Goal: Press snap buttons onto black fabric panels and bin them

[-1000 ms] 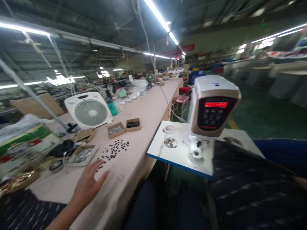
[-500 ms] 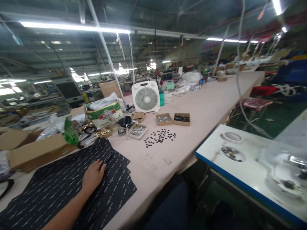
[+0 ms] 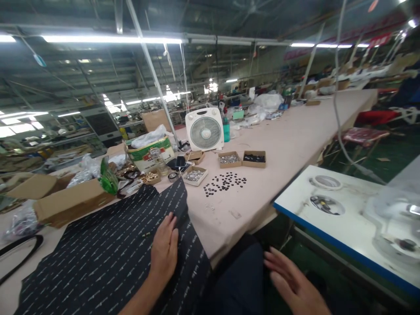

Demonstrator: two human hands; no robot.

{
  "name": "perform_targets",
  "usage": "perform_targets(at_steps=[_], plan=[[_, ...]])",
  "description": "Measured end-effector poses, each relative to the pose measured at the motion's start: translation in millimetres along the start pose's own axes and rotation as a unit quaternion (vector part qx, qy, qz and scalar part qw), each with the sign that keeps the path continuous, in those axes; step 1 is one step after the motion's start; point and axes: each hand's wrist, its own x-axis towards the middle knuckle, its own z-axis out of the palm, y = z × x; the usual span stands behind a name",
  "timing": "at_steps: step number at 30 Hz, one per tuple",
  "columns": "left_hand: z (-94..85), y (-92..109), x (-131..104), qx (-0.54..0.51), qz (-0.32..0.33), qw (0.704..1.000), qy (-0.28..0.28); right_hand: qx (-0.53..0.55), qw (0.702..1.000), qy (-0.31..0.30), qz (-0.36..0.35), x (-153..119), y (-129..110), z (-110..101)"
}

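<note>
Black fabric (image 3: 114, 245) with white broken lines spreads across the left of the pink-covered table, a small yellowish bit lying on it. My left hand (image 3: 166, 249) rests flat on the fabric near its right side, fingers stretched out and together. Low at the right, past the table's edge, my right hand (image 3: 292, 280) hangs in the air beside my dark-clothed leg (image 3: 239, 280); its fingers are extended and nothing shows in them. Beyond the fabric, many small black buttons (image 3: 225, 183) lie loose on the table.
Small boxes (image 3: 254, 159) of metal and dark parts stand behind the buttons, before a white fan (image 3: 205, 129). A cardboard box (image 3: 74, 203) with plastic bags borders the fabric at left. At right is a white machine table (image 3: 295, 192) with a blue edge; a cable (image 3: 337, 87) hangs above.
My left hand has moved right on the fabric, whose right part has shifted rightward over the table edge. My right hand has come into view at the lower right. The view has turned slightly left.
</note>
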Motion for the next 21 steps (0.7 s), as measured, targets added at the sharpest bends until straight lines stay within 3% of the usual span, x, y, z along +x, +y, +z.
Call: perform_targets(at_steps=[4, 7, 9, 12, 14, 17, 21], plan=[[9.8, 59.7, -26.6, 0.042, 0.148, 0.985, -0.077, 0.071, 0.987, -0.142, -0.017, 23.5, -42.9, 71.0], [2.5, 78.0, -29.5, 0.034, 0.237, 0.962, -0.132, 0.075, 0.988, -0.133, -0.018, 40.6, -65.5, 90.2], [-9.8, 77.3, -18.3, 0.033, 0.246, 0.964, -0.091, 0.101, 0.989, -0.103, -0.022, 45.0, -67.5, 77.0], [-27.5, 65.4, 15.5, 0.063, 0.222, 0.973, 0.006, 0.121, 0.991, -0.044, -0.023, 41.4, -62.3, 33.8], [-28.6, 56.3, 42.6, 0.091, 0.226, 0.970, -0.003, 0.128, 0.991, -0.036, -0.003, 34.1, -60.1, 4.0], [-8.2, 50.4, 74.6, 0.089, 0.254, 0.954, -0.136, 0.123, 0.991, -0.044, 0.042, 23.4, -57.0, -28.5], [34.2, 65.0, 86.1, 0.015, 0.220, 0.905, -0.364, 0.093, 0.993, -0.021, 0.073, 21.8, -39.1, -59.5]])
